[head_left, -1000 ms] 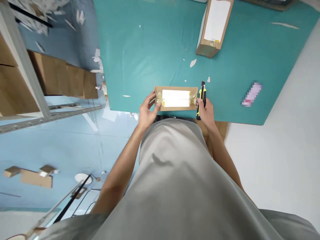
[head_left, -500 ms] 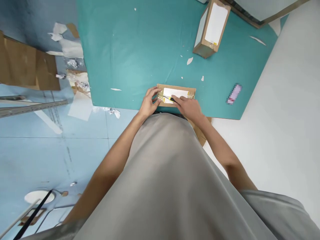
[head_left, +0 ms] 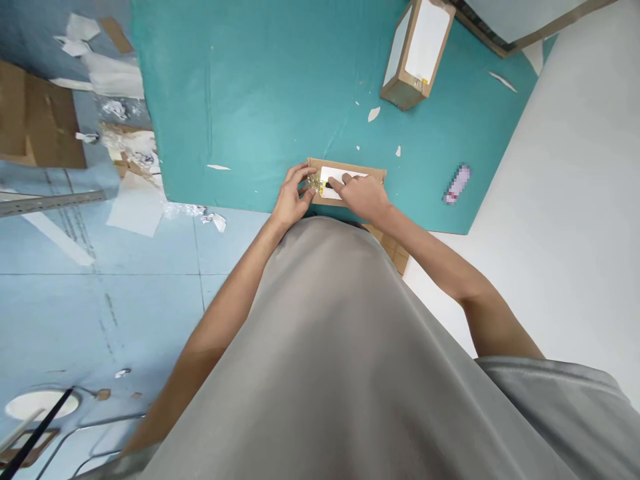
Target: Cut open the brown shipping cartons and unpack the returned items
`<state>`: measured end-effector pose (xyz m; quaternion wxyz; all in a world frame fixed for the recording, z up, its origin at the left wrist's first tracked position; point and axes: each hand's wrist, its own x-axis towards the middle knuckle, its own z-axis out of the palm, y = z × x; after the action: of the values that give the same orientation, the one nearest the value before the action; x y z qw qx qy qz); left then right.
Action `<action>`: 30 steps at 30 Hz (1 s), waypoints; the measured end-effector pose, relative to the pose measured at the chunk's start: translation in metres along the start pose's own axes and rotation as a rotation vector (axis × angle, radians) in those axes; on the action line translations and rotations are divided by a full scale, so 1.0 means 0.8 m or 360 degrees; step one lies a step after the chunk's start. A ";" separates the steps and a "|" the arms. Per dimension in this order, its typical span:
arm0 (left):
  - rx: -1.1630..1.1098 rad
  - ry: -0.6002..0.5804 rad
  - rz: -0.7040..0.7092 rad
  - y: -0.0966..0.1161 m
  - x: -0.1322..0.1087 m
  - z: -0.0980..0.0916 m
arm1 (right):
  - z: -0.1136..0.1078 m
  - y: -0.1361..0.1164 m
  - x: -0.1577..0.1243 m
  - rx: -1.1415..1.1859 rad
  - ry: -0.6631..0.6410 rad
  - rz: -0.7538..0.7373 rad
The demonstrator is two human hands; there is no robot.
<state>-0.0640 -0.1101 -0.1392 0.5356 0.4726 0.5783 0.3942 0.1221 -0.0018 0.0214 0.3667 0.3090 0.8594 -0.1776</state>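
Observation:
A small flat cardboard parcel (head_left: 373,175) with a white label and clear tape lies at the near edge of the teal table (head_left: 280,87). My left hand (head_left: 291,197) grips the parcel's left end, fingers curled over it. My right hand (head_left: 364,195) lies on top of the parcel, closed round a yellow and black utility knife (head_left: 327,187) whose tip points left at the taped end. Most of the knife is hidden under my fingers.
A taller cardboard box (head_left: 414,55) with a white label stands at the back of the table. Paper scraps dot the table and the blue floor at left, beside brown cartons (head_left: 35,127). A small blurred pink item (head_left: 456,184) lies at the right.
My right hand carried the knife from the parcel's right side onto its top and slid left toward the taped end. My left hand stayed on the left end.

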 end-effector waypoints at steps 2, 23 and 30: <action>0.0022 0.0034 -0.0011 -0.001 0.001 0.003 | -0.001 -0.004 0.002 -0.0008 0.0016 -0.0006; 0.0106 0.0425 -0.0061 -0.005 0.002 0.025 | 0.058 0.127 -0.119 0.0167 -0.0039 0.0283; 0.0084 0.0641 -0.0249 -0.026 0.000 -0.003 | 0.153 0.170 -0.100 0.1654 0.0772 0.0663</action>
<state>-0.0693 -0.1148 -0.1588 0.4257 0.3519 0.7186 0.4226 0.3193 0.0025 -0.0120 -0.0114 0.6408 0.6407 -0.4228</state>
